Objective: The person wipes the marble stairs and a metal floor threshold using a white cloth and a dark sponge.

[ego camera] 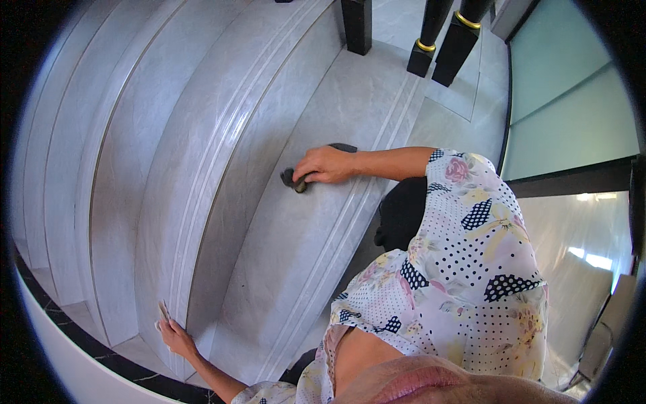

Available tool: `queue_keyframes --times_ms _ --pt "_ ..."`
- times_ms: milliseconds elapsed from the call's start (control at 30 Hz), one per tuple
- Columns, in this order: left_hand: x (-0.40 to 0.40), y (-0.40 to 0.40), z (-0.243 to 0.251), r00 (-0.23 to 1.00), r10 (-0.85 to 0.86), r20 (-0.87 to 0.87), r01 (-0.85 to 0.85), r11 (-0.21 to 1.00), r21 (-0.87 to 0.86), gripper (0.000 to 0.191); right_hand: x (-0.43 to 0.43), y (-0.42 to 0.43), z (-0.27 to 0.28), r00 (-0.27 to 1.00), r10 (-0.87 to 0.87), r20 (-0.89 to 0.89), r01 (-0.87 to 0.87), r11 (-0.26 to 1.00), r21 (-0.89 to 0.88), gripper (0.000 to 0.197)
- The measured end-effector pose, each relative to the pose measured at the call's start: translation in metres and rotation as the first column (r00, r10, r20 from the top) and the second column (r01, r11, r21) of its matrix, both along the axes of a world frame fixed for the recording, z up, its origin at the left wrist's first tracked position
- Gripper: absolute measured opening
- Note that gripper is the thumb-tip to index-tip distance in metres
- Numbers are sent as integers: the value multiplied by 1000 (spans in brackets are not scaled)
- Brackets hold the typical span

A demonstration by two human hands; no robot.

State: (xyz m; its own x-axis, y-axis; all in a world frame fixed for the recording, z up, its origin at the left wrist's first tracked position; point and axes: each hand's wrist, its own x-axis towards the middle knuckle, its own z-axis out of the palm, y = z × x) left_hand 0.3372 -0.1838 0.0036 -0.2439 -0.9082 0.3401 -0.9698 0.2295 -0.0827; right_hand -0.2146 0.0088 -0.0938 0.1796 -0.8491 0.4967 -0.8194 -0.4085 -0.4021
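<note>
My right hand [328, 164] is closed around a dark cloth [288, 177], pressed against the tread of a grey marble-look stair [282, 227]. Part of something dark also shows behind the wrist; whether it belongs to the cloth I cannot tell. At the lower left, my left hand [176, 338] grips a thin, flat, light-coloured object [163, 310] over the edge of a higher step. Something whitish shows beside its fingers. What exactly the left hand holds is too small to tell.
Curved steps [166, 166] rise to the left, bordered by a black marble band [106, 356] along a white wall. Black baluster posts [424, 55] with gold rings stand at the top. Frosted glass panels [560, 86] in a black frame are on the right.
</note>
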Motion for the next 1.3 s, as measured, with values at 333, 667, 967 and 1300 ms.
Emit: queue_keyframes --times_ms 333,667,967,1300 --pt "50 5 -9 930 -228 -287 174 964 -202 27 -175 34 47 456 -865 208 889 452 -68 28" --pt "20 46 -2 764 -319 -561 77 908 -411 21 -50 -24 41 709 -633 -312 619 770 -156 30" --pt "27 87 -7 670 -276 -689 56 944 -324 23 95 -43 40 984 -32 -177 63 982 176 30" --pt "88 73 22 692 36 -721 -335 900 -277 28 168 -70 70 963 257 -86 -243 959 147 30"
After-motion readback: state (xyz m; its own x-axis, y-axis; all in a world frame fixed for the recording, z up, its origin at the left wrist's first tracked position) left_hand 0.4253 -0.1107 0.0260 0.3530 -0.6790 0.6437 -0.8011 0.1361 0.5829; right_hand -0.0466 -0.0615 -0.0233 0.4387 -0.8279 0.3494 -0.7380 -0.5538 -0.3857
